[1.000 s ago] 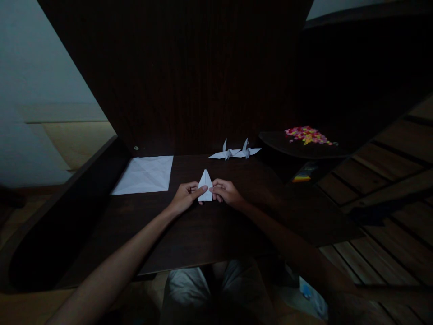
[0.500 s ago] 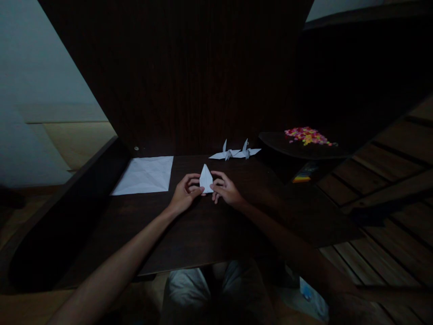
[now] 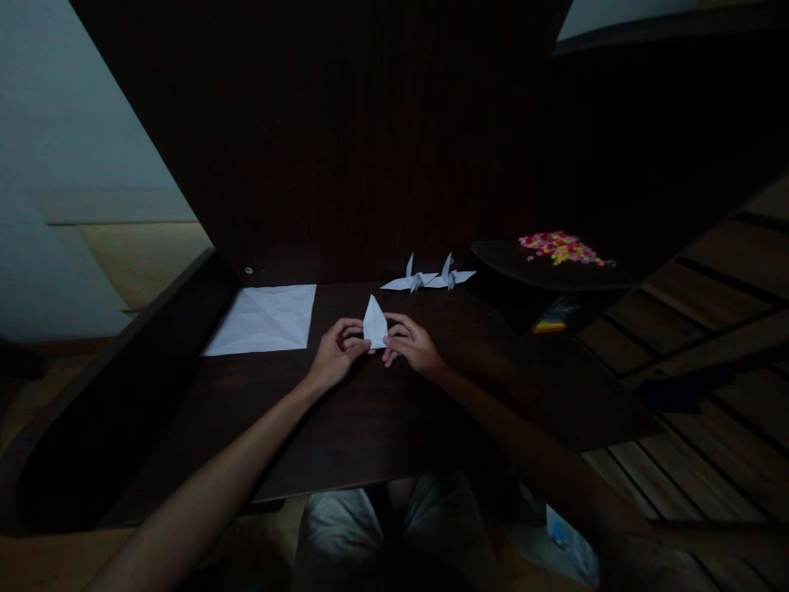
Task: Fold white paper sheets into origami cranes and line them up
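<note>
A small white folded paper (image 3: 374, 321), pointed at the top with a crease down its middle, is held upright between both hands above the dark desk. My left hand (image 3: 339, 349) pinches its lower left edge, thumb in front and fingers curled behind. On the lower right edge, my right hand (image 3: 412, 342) grips it the same way. Beyond the hands, two white paper cranes (image 3: 409, 281) (image 3: 452, 278) stand side by side near the back panel. To the left lies a creased white sheet of paper (image 3: 264, 319), flat on the desk.
The dark wooden desk (image 3: 345, 436) has a raised side board (image 3: 123, 395) at left and a tall back panel (image 3: 320, 148). On a rounded shelf (image 3: 493, 259) at right sits a pile of small colourful pieces (image 3: 560, 247). A slatted wooden surface (image 3: 678, 329) is further right.
The folded paper has risen and tilted very slightly in my hands, its tip a little higher. My right fingers have shifted a touch; the cranes and sheet stay put.
</note>
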Action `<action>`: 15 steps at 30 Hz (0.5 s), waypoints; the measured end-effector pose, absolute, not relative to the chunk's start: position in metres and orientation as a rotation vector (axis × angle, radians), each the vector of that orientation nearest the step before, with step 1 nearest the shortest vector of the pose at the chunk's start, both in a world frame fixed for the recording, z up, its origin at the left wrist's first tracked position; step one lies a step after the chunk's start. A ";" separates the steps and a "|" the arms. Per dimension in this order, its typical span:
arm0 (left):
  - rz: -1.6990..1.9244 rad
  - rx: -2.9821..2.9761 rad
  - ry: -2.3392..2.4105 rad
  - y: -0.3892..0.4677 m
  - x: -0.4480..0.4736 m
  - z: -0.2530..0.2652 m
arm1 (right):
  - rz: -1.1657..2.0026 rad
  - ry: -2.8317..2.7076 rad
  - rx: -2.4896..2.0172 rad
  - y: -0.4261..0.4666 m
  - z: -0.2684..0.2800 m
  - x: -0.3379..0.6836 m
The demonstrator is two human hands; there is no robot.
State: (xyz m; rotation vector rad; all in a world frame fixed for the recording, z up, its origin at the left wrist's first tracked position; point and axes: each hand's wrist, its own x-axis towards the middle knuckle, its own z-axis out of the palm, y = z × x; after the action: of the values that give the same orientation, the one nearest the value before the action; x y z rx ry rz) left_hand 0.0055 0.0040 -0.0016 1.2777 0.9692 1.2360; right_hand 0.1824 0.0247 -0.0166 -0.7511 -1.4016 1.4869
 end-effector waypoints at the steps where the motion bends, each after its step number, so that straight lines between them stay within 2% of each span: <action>1: 1.252 1.270 0.963 0.004 0.006 -0.002 | 1.500 -1.392 -0.750 0.024 -0.016 0.182; 15: 1.256 1.556 1.144 0.002 0.005 -0.005 | 1.440 -1.372 -0.771 0.024 -0.020 0.180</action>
State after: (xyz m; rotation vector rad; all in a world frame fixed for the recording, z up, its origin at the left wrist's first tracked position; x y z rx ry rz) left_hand 0.0048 0.0017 -0.0049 1.5556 1.1436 1.2557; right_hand 0.1803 0.0242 -0.0200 -0.7709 -1.3724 1.4398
